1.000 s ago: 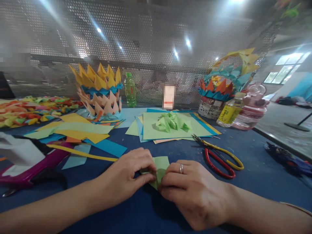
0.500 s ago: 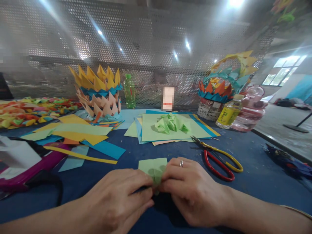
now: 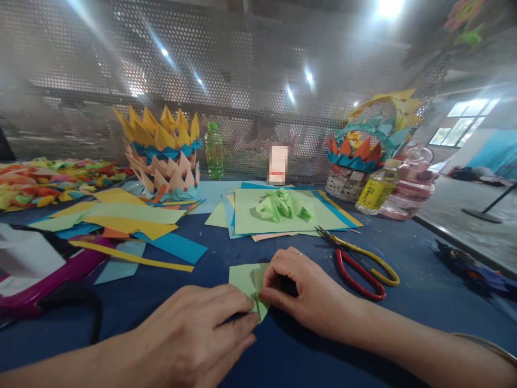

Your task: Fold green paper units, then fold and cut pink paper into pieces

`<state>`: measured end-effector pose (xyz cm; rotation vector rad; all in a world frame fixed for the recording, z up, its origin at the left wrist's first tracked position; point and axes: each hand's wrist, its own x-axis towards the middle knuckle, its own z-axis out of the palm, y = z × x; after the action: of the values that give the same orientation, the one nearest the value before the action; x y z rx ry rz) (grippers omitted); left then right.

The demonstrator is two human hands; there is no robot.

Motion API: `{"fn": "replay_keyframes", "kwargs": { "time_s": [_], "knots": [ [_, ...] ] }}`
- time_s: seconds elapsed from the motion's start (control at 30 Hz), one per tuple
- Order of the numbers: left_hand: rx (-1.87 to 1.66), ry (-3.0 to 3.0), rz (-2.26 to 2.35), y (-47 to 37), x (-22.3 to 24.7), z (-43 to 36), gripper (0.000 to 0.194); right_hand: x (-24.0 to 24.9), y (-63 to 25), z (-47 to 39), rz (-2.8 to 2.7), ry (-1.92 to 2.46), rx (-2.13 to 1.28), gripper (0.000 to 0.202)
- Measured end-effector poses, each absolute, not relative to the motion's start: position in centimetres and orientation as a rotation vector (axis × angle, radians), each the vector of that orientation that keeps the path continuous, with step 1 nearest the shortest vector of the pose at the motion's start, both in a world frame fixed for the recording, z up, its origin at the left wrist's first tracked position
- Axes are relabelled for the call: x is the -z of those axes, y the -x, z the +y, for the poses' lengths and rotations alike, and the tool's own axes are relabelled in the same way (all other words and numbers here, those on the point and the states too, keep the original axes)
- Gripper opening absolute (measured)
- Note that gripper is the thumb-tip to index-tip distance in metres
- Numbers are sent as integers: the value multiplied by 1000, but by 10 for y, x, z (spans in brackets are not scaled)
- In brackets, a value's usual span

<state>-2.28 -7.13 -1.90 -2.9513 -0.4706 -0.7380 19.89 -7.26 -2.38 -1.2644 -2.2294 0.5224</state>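
Note:
A small piece of light green paper [image 3: 242, 277] with fold lines lies on the dark blue table, between my two hands. At its lower left edge, my left hand [image 3: 202, 323] has its fingers pressed together on the paper, and the fingertips cover that corner. My right hand [image 3: 301, 288] is curled, thumb and fingertips pinching the paper's right side. Beyond them, several folded green paper pieces [image 3: 283, 206] rest on a stack of coloured sheets [image 3: 246, 223]. Scissors [image 3: 359, 264] with one red and one yellow handle lie just right of my right hand.
To the left are cut paper strips [image 3: 121, 215], a purple tool [image 3: 64, 277] and a heap of paper scraps [image 3: 52, 180]. Paper-petal crafts [image 3: 165, 156] and a green bottle [image 3: 214, 151] stand behind. A yellow-labelled bottle [image 3: 375, 191] and pink bottle [image 3: 412, 188] stand right.
My right hand has moved slightly up and its grip has shifted, uncovering more of the paper's lower part. My left hand has stayed nearly in place.

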Motion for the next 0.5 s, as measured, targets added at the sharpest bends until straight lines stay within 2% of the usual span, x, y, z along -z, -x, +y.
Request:
{"fn": "replay_keyframes", "kwargs": {
  "time_s": [0.5],
  "knots": [
    [711, 2936, -473, 28, 26, -70, 25, 26, -193, -73, -2186, 1376, -495, 11]
  ]
}}
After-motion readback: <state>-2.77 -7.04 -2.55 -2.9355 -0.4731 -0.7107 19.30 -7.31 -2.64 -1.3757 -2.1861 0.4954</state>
